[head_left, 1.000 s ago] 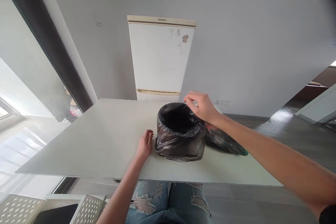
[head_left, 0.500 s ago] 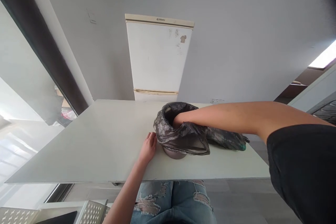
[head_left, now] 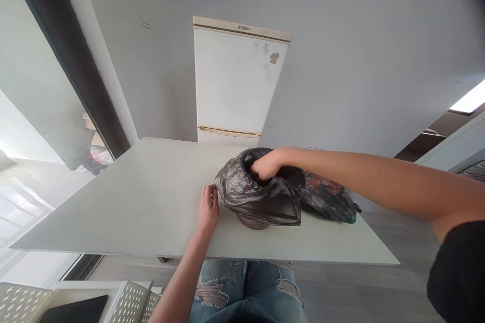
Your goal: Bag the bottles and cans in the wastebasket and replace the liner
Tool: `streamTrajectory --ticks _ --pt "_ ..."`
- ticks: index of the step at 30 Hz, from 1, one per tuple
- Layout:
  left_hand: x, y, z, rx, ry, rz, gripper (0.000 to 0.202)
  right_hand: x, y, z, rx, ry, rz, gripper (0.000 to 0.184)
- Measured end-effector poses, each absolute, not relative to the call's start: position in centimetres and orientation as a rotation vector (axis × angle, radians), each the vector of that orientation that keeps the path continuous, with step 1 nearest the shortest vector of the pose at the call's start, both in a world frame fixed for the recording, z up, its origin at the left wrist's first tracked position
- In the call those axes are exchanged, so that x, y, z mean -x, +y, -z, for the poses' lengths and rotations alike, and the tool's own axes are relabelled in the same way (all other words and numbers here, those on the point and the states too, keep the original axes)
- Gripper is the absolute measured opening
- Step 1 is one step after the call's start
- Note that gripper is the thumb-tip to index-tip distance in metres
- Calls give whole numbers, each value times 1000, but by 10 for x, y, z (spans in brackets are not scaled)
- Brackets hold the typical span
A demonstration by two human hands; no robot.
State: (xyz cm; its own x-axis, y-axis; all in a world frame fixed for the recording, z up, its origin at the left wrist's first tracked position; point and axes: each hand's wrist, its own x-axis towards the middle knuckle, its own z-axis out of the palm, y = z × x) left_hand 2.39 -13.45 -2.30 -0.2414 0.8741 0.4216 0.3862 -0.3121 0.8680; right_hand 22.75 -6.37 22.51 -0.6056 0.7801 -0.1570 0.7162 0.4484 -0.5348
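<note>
A thin black plastic bag (head_left: 242,194) is draped over a small brownish bin (head_left: 253,222), whose lower part shows beneath it. My right hand (head_left: 266,164) reaches down into the mouth of the bag, and its fingers are hidden inside. At the bag's left edge my left hand (head_left: 209,209) is closed, with its fingertips pinching the plastic. Touching the bin on the right lies a filled dark bag (head_left: 328,199), with reddish and green contents showing through.
All this stands on a pale table (head_left: 151,197). A white refrigerator (head_left: 235,81) stands behind it against a grey wall (head_left: 359,60). At lower left are a perforated cream basket (head_left: 131,303) and a dark flat item (head_left: 76,310).
My right hand has risen partway, so its back now shows at the bag's mouth. My left hand has shifted slightly left, drawing the bag's edge outward. More of the filled bag shows.
</note>
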Motion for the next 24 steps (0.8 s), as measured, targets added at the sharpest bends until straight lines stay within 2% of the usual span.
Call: streamTrajectory --ticks 3,5,7,10,14,16,20,24 --pt "-21 -135 21 -1516 1559 -1635 28 -246 -86 -256 1269 -2801 -751 21" --pt "-21 -135 21 -1506 1581 -1637 28 -265 -117 -266 1212 -2688 -583 33" --pt "-22 -135 21 -1530 1589 -1620 27 -283 -152 -260 1108 -2612 -431 31" --pt "-24 -135 20 -1560 1595 -1586 25 -304 -193 -228 924 -2613 -46 18" --pt "-24 -135 20 -1585 1598 -1559 23 -321 -217 -180 787 -2411 444 34" --pt "-23 -134 21 -1604 1620 -1563 20 -328 -220 -164 764 -2283 570 41" --pt "-20 -132 24 -1632 1629 -1568 10 -342 -220 -135 706 -2099 751 41" --pt "-20 -130 26 -1614 1597 -1594 13 -345 -219 -101 705 -2032 856 40"
